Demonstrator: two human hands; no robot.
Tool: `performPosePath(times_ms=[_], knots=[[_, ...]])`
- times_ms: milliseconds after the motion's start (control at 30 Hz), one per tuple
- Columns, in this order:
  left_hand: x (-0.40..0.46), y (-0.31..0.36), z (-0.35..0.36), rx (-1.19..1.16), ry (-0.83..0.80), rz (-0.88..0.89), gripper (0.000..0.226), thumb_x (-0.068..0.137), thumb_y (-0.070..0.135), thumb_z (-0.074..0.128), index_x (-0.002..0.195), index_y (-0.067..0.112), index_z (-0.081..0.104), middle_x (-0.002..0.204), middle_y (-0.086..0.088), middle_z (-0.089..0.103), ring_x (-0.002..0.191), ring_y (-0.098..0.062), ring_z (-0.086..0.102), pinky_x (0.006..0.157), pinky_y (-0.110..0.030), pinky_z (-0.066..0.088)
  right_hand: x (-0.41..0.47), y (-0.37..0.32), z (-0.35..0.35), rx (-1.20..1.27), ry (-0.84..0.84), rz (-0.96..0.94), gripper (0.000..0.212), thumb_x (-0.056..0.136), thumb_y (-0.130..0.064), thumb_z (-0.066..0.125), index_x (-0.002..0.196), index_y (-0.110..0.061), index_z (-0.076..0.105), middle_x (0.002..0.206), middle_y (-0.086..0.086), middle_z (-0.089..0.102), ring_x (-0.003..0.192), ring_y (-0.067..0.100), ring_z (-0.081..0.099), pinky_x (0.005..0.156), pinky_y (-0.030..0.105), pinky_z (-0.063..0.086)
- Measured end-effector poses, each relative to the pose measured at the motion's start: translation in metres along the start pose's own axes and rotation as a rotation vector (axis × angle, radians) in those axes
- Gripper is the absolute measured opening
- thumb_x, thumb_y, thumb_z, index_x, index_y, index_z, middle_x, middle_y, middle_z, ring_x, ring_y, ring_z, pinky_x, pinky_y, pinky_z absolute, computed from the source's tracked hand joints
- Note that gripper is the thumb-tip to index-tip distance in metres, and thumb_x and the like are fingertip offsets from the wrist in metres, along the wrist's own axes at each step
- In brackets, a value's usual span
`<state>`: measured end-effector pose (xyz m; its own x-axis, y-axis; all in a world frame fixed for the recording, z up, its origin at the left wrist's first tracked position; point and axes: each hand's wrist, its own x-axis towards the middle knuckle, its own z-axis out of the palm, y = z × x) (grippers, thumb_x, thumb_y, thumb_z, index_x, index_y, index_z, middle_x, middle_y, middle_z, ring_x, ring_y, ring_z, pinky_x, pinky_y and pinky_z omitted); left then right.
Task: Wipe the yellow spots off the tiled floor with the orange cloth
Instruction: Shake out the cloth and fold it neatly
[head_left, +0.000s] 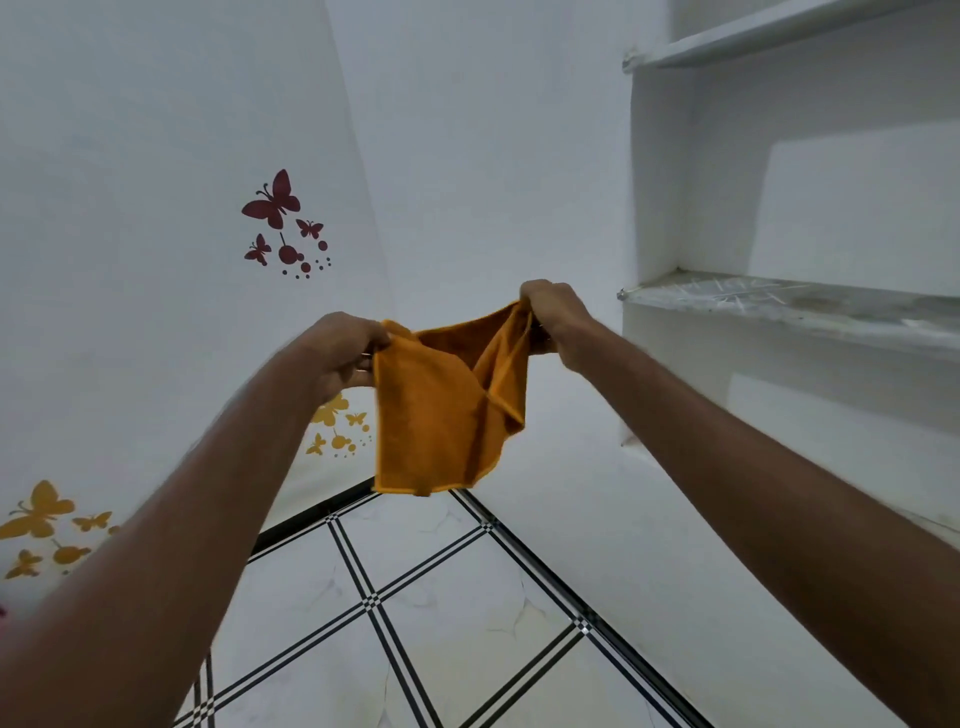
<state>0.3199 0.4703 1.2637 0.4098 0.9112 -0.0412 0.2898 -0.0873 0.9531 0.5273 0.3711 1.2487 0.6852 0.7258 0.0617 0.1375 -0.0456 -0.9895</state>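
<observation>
1. Head view: both bare arms were stretched forward and up, holding a square orange terry cloth (436, 415) in the air between them, well above the floor.
2. The left hand (340, 351) was curled closed, fingers pinching the cloth's upper left corner.
3. The right hand (553, 314) was also closed, gripping the upper right corner, which was bunched into folds under the fingers.
4. The cloth hung down from both grips, its top edge sagging between the hands, right side folded in on itself, bottom hem roughly level; a small tag or loop showed at the lower edge.
5. The white tiled floor with black-and-white striped grid lines (441, 597) lay below the cloth, not touched by it. No yellow spots could be made out on the visible tiles.
6. The white left wall carried dark red butterfly stickers (275, 200) higher up and yellow butterfly stickers (41, 512) lower down; more yellow ones sat just beside the left hand, partly hidden by it.
7. On the right, a built-in white wall niche held a grey stone shelf slab (779, 301) with pale streaks on its surface; nothing stood on it that I could tell.
8. A second white shelf (753, 39) sat above, only its underside and edge visible, contents not visible.
</observation>
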Motion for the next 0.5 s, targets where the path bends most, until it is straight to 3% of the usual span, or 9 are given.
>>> performPosePath(times_ms=[133,200,300,367,433,500], knots=[[0.005,0.007,-0.022,-0.032,0.09,0.058,0.015,0.094,0.011,0.065,0.106,0.002,0.062,0.109,-0.013,0.065,0.095,-0.023,0.065,0.083,-0.04,0.057,0.012,-0.004,-0.031,0.04,0.111,0.022,0.022,0.088,-0.021,0.063,0.105,-0.007,0.06,0.09,0.008,0.062,0.087,0.023,0.061,0.078,0.037,0.052],[0.006,0.011,-0.029,-0.02,0.096,0.071,0.017,0.091,0.014,0.069,0.102,0.002,0.064,0.109,-0.012,0.066,0.098,-0.025,0.066,0.089,-0.042,0.057,0.016,-0.009,-0.044,0.045,0.184,0.016,0.031,0.085,-0.021,0.067,0.111,-0.005,0.061,0.097,0.009,0.064,0.097,0.026,0.063,0.087,0.04,0.055],[0.009,0.016,-0.04,-0.003,0.088,0.093,0.032,0.09,0.016,0.069,0.117,0.0,0.06,0.113,-0.012,0.064,0.103,-0.027,0.065,0.092,-0.043,0.057,0.015,-0.016,-0.059,0.035,0.246,-0.005,0.029,0.081,-0.018,0.069,0.105,-0.004,0.064,0.092,0.007,0.063,0.101,0.028,0.064,0.093,0.044,0.055],[0.01,0.018,-0.049,0.003,0.066,0.132,0.039,0.089,0.019,0.069,0.125,0.004,0.062,0.119,-0.012,0.064,0.107,-0.028,0.064,0.091,-0.041,0.057,0.014,-0.02,-0.066,0.034,0.216,-0.017,0.025,0.08,-0.018,0.069,0.103,-0.007,0.07,0.097,0.005,0.07,0.101,0.027,0.066,0.088,0.039,0.057],[0.011,0.02,-0.057,0.036,0.019,0.17,0.04,0.085,0.027,0.073,0.119,0.008,0.068,0.119,-0.011,0.065,0.11,-0.028,0.063,0.092,-0.042,0.057,0.01,-0.021,-0.074,0.008,0.143,-0.06,0.019,0.086,-0.014,0.064,0.1,-0.011,0.077,0.101,0.003,0.073,0.097,0.025,0.067,0.076,0.033,0.058],[0.01,0.023,-0.063,0.109,-0.035,0.206,0.044,0.081,0.028,0.075,0.12,0.009,0.068,0.121,-0.009,0.064,0.112,-0.028,0.061,0.096,-0.044,0.055,0.008,-0.022,-0.082,-0.041,0.094,-0.12,0.022,0.093,-0.01,0.059,0.104,-0.012,0.079,0.103,0.006,0.073,0.093,0.025,0.07,0.073,0.03,0.059]])
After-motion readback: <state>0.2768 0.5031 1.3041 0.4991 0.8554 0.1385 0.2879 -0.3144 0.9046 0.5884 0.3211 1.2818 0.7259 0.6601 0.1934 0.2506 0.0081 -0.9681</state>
